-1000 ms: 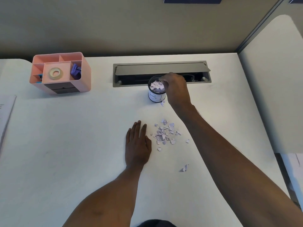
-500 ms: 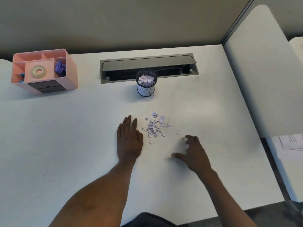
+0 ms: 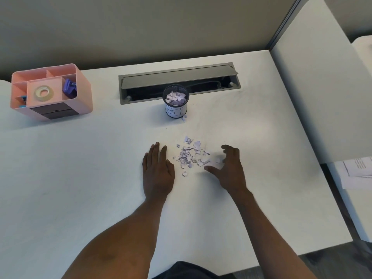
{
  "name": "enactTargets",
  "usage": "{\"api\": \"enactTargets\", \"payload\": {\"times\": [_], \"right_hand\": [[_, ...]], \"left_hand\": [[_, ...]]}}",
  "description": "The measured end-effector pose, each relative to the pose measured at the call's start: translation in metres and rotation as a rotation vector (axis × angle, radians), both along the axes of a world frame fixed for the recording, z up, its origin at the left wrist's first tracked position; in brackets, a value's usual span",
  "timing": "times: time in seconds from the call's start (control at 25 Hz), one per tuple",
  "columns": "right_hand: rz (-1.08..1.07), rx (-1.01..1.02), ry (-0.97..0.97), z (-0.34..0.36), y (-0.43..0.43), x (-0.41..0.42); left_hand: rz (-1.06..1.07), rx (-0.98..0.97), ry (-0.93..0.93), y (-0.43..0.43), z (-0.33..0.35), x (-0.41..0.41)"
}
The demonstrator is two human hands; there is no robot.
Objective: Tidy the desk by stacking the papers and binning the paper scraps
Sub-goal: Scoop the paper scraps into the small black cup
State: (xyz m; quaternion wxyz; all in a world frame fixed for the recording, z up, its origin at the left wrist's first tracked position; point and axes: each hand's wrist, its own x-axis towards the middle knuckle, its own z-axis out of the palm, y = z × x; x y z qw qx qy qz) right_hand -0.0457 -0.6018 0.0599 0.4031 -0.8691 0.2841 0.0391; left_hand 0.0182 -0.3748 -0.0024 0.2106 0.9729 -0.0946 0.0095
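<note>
A small pile of torn paper scraps [image 3: 191, 155] lies on the white desk [image 3: 80, 178]. My left hand [image 3: 158, 172] rests flat on the desk just left of the pile, fingers together. On the pile's right edge my right hand [image 3: 229, 170] is spread, with curled fingers touching the outermost scraps. Behind them stands a small black mesh bin [image 3: 175, 101] with a white label, filled with scraps. One loose scrap [image 3: 184, 118] lies at the bin's foot.
A pink desk organiser [image 3: 50, 91] with a tape roll and clips stands at the back left. An open grey cable tray [image 3: 179, 82] is set into the desk behind the bin. A white divider panel [image 3: 322, 87] bounds the right side, with printed papers [image 3: 357, 170] beyond it.
My right hand left the bin, came back to the desk front right and slid left to the scrap pile's edge. The stray scrap near the desk front is gone. My left hand stayed put.
</note>
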Motion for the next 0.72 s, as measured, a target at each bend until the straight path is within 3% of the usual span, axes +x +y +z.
{"api": "enactTargets", "payload": {"times": [0.08,0.16,0.32,0.48,0.72], "right_hand": [[0.068,-0.101,0.190,0.000,-0.008,0.000],[0.095,-0.066,0.210,-0.005,-0.003,0.006],[0.197,0.008,0.006,-0.002,0.013,0.048],[0.364,-0.254,-0.227,0.006,0.018,0.110],[0.654,-0.366,0.005,-0.006,0.016,0.152]], "left_hand": [[-0.002,0.002,-0.001,0.000,-0.001,0.000],[-0.005,0.005,0.002,-0.001,-0.001,0.000],[0.000,0.003,-0.001,0.000,-0.002,0.000],[-0.008,0.014,-0.004,0.001,-0.004,0.001],[-0.008,0.020,0.007,0.000,-0.004,0.002]]}}
